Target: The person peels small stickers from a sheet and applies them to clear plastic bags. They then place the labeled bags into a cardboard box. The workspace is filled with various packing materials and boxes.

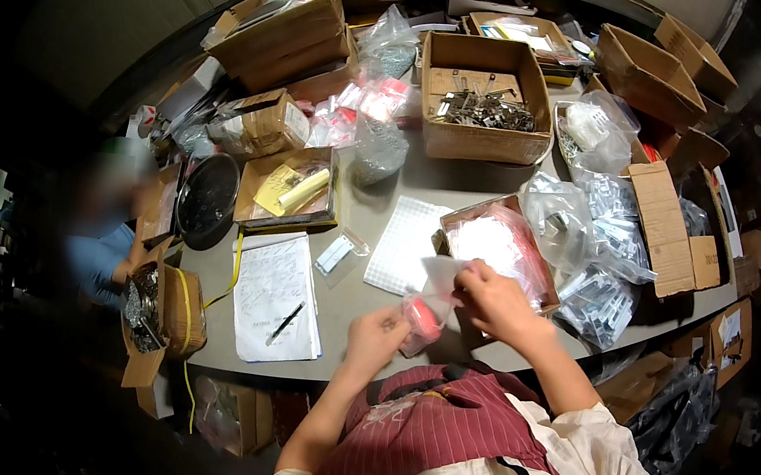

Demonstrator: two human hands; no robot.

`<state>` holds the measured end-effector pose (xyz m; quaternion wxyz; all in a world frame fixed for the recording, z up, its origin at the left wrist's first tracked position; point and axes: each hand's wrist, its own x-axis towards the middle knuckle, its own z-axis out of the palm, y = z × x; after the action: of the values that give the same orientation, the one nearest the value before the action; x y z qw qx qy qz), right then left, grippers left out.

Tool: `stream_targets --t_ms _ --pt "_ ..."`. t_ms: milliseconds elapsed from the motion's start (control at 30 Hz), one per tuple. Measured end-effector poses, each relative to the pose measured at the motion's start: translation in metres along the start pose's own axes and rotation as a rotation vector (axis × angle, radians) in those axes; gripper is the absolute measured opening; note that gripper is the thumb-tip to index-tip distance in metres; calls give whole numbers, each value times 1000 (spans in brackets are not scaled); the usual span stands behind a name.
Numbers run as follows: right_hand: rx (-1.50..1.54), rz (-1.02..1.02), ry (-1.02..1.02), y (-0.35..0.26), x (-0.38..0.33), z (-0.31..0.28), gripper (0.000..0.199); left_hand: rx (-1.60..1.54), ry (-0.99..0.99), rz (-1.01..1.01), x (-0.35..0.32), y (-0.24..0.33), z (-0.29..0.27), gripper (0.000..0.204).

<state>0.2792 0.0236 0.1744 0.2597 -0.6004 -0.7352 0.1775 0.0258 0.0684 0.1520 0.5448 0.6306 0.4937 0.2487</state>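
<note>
Close to the table's near edge I hold a small clear plastic bag [424, 325] with something red in its lower part. My left hand [375, 338] is closed, pinching the bag's left side. The fingers of my right hand [492, 297] are also closed, gripping a translucent flap at the bag's upper end. Under and beside the right hand stands a cardboard box [546, 297] of white and pink-edged plastic bags. A sheet of white grid-marked labels [396, 244] lies just beyond the bag.
Handwritten papers [267, 286] with a pen [284, 324] lie to the left, near a small bagged white piece [335, 255]. A carton of metal parts [485, 144] stands at the back. Bags of pale parts [600, 305] crowd the right. Another person [102, 253] is at the far left.
</note>
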Motion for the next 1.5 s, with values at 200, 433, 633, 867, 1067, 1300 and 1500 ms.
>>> stream_targets --t_ms 200,433,633,867,1067,1300,1500 --pt "697 -10 178 -27 0 -45 79 -53 -20 34 8 9 20 14" --pt "389 231 67 43 -20 14 52 -143 -98 -89 15 -20 27 17" --pt "319 128 286 -4 -8 -18 42 -257 -140 -118 13 -13 33 19" --pt "278 93 -58 -6 -14 -24 43 -208 -110 -82 17 -11 36 17" --pt "46 85 -157 -4 -2 -33 45 116 -58 31 16 13 32 20" --pt "-55 199 14 -1 7 -59 41 257 32 92 17 5 30 17" --pt "189 277 418 35 -15 -55 44 394 -91 528 29 5 56 22"
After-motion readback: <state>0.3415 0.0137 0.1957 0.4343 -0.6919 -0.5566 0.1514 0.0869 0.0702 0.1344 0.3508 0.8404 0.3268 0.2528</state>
